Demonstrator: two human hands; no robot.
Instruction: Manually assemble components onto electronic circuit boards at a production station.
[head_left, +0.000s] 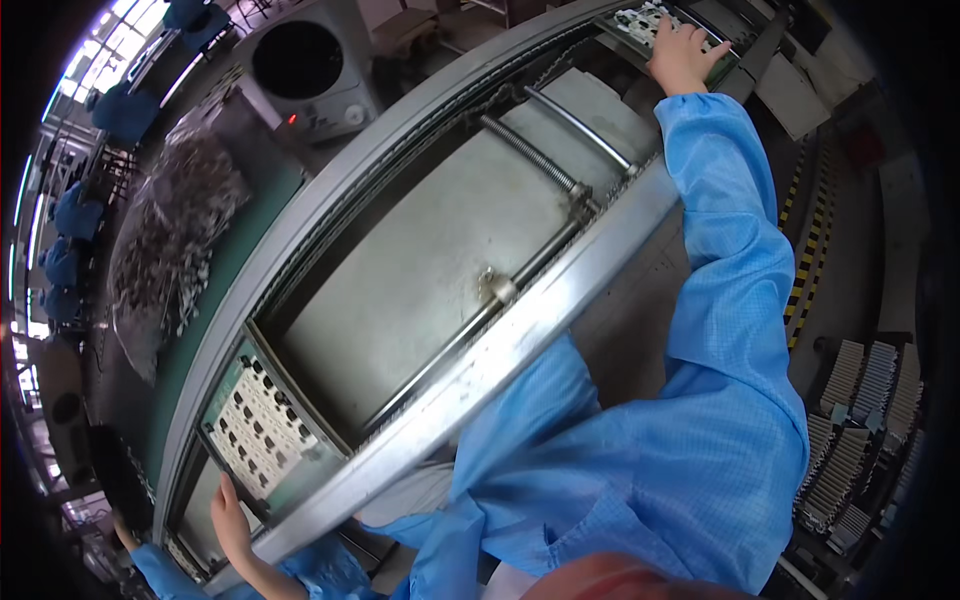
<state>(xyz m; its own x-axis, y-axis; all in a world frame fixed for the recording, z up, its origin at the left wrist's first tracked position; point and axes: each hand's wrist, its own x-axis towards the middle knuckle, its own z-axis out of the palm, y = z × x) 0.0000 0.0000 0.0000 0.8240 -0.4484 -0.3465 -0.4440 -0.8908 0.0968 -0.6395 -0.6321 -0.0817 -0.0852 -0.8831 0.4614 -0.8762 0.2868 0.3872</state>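
A: Far left?
B: Clear bag (175,245), containing many small greyish pieces.
A: Next?
B: Bare hand (230,518), the person's left or a co-worker's, unclear; fingers extended at a green carrier (292,485), grip cannot be told. Carrier holds white board, black parts; lies across conveyor (490,365).
A: Right?
B: Right hand (682,58), fingers spread, touching second carrier (632,25), unclenched. Beyond: ribbed pale stacks (872,385).
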